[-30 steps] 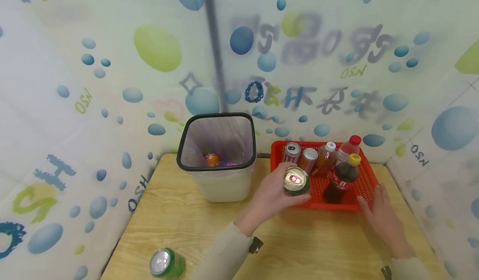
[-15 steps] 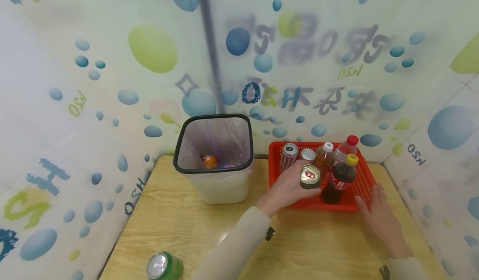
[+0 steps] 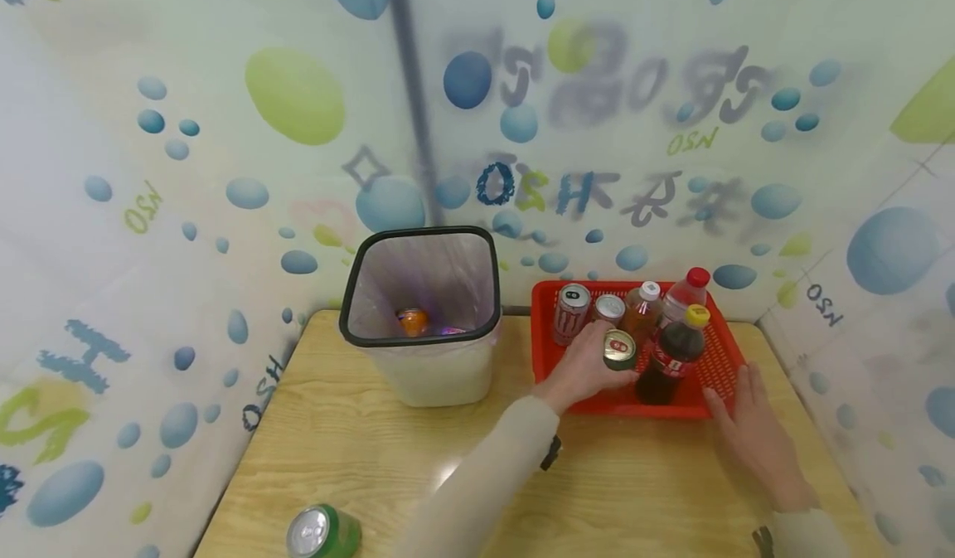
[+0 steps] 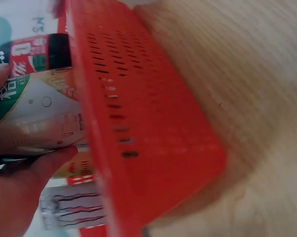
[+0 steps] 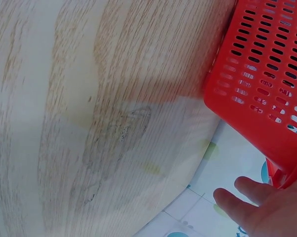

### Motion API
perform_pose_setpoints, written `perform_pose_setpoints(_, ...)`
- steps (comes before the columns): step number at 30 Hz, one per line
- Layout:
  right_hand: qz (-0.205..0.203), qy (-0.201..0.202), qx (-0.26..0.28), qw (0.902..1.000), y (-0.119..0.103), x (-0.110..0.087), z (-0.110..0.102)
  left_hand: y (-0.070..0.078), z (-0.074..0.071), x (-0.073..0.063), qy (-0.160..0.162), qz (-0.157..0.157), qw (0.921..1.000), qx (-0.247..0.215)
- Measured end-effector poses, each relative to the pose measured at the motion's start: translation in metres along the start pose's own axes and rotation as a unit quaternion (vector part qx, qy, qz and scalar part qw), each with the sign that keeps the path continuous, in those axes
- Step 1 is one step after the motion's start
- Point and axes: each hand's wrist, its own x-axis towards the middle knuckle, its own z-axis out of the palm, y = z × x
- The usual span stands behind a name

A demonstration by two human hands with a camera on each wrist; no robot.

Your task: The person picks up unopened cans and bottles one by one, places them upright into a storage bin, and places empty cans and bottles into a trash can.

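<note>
My left hand [image 3: 585, 367] grips a drink can [image 3: 620, 349] with a gold lid and a dark green band, inside the red perforated basket [image 3: 671, 411]. In the left wrist view the can [image 4: 44, 111] has a pale printed body, with thumb and finger on either side. Right beside it stands a cola bottle [image 3: 671, 363] with a yellow cap. Behind are a pink-and-white can [image 3: 572, 316], a silver-topped can [image 3: 609, 308], an amber bottle [image 3: 642, 313] and a red-capped bottle [image 3: 685, 293]. My right hand [image 3: 757, 438] rests its extended fingers at the basket's front right corner.
A bin [image 3: 448, 376] with a black rim and a plastic liner stands left of the basket, an orange item [image 3: 413, 321] inside. One green can [image 3: 324, 533] stands at the table's front left. Patterned sheeting [image 3: 298, 168] encloses the wooden table [image 3: 358, 442].
My left hand has carried the gold-lidded can right and down, from over the basket's front left edge to between the silver-topped can and the cola bottle. My right hand stays at the corner.
</note>
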Motion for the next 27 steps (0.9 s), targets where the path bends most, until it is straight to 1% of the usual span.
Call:
perform_pose_setpoints(4, 0.003, 0.003, 0.005, 1.0000, -0.001, 0.000, 0.000, -0.007, 0.009, 0.006, 0.006, -0.018, 0.9998, 0.004)
perform_pose_setpoints(7, 0.006, 0.001, 0.007, 1.0000, -0.001, 0.000, 0.000, -0.015, 0.013, 0.008, 0.004, -0.018, 0.9998, 0.003)
perform_pose_setpoints(11, 0.006, 0.000, 0.004, 1.0000, 0.001, 0.002, 0.002, -0.020, 0.016, 0.011, -0.005, -0.013, 0.9998, 0.014)
perform_pose_setpoints(14, 0.005, 0.005, 0.003, 1.0000, 0.004, 0.004, 0.004, -0.019, 0.020, 0.013, -0.012, -0.017, 0.9994, 0.029)
perform_pose_setpoints(19, 0.008, 0.002, 0.003, 1.0000, 0.005, 0.005, 0.004, -0.015, 0.029, 0.016, -0.012, -0.037, 0.9985, 0.039)
perform_pose_setpoints(23, 0.013, -0.006, 0.002, 0.9999, 0.004, 0.004, 0.002, -0.013, 0.037, 0.017, -0.010, -0.049, 0.9981, 0.035)
perform_pose_setpoints(27, 0.011, -0.008, 0.002, 0.9999, 0.003, 0.004, 0.001, -0.012, 0.043, 0.017, -0.023, -0.060, 0.9975, 0.032)
